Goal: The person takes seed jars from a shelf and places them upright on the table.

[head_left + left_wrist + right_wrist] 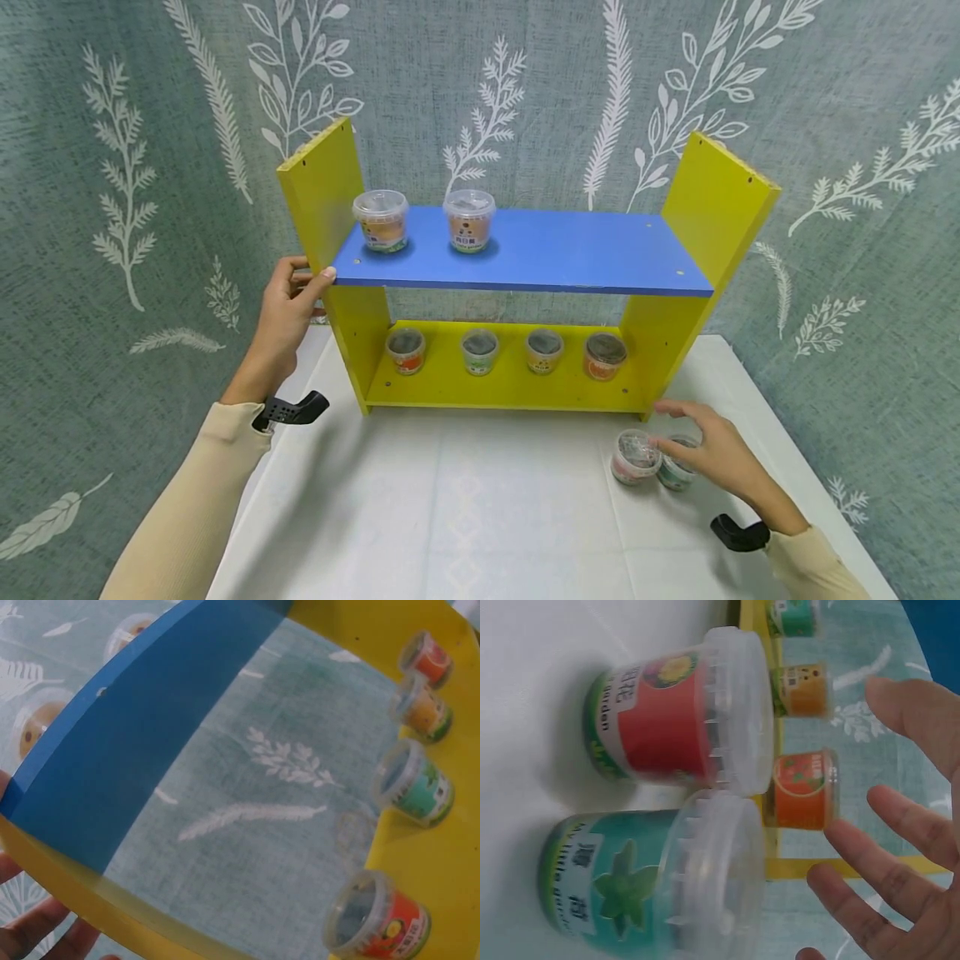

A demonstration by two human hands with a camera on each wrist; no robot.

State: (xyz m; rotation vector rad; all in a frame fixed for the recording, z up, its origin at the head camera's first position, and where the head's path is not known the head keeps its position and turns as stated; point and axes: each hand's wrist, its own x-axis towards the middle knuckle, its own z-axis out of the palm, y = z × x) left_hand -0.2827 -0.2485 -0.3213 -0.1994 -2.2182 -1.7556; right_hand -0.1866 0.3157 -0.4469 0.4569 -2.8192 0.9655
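Observation:
A shelf with yellow side panels (690,225) and a blue board (555,250) stands on the table. My left hand (281,321) grips its left side panel, thumb at the front edge and fingers round the outside. At the front right, my right hand (708,446) is just above two lidded plastic cups, fingers spread and holding nothing. One is a cup with a red label (664,716); beside it stands a cup with a teal label (622,885). In the head view my right hand partly covers the teal cup (677,471).
Two cups with orange-brown labels, a left one (382,225) and a right one (470,225), stand on the blue board. Several lidded cups line the yellow bottom board (480,396). A patterned grey-green cloth (420,100) hangs behind. White cloth (450,500) covers the table.

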